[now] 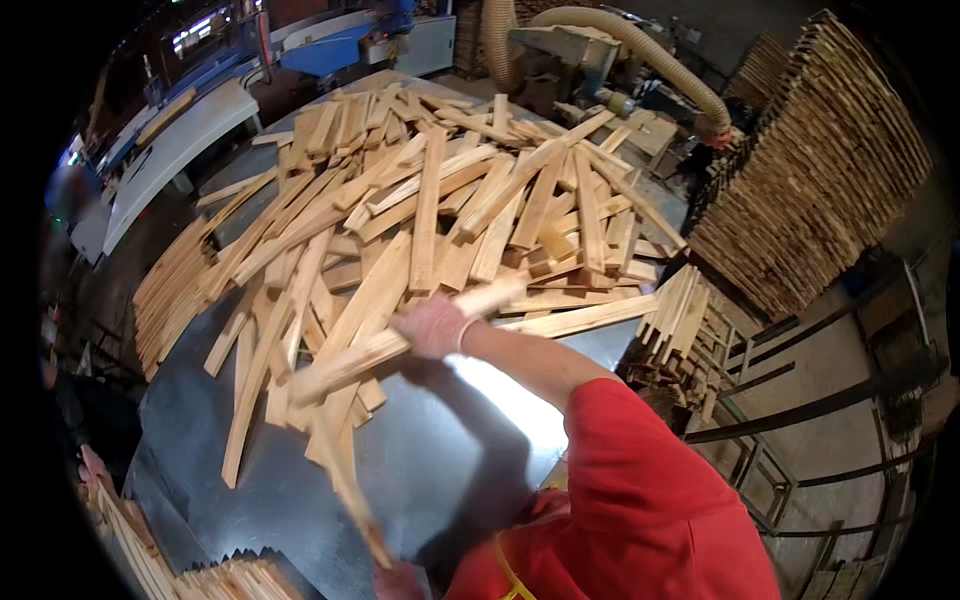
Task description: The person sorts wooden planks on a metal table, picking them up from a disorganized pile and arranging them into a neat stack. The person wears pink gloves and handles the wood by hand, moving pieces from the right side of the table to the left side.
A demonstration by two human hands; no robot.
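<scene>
My right hand, in a light glove, is closed around the middle of a wooden board above the near side of a large heap of wooden strips. The board lies slantwise, its left end lower in the picture. At the lower edge my left hand is partly cut off and blurred. It grips the near end of a narrow wooden strip, which slants up and left towards the heap. Both held pieces look smeared by motion.
The heap lies on a shiny metal table. Stacked strips stand at the table's left and at the lower left. Another person's hand shows at the left rim. A tall wood stack and a ribbed hose are at right.
</scene>
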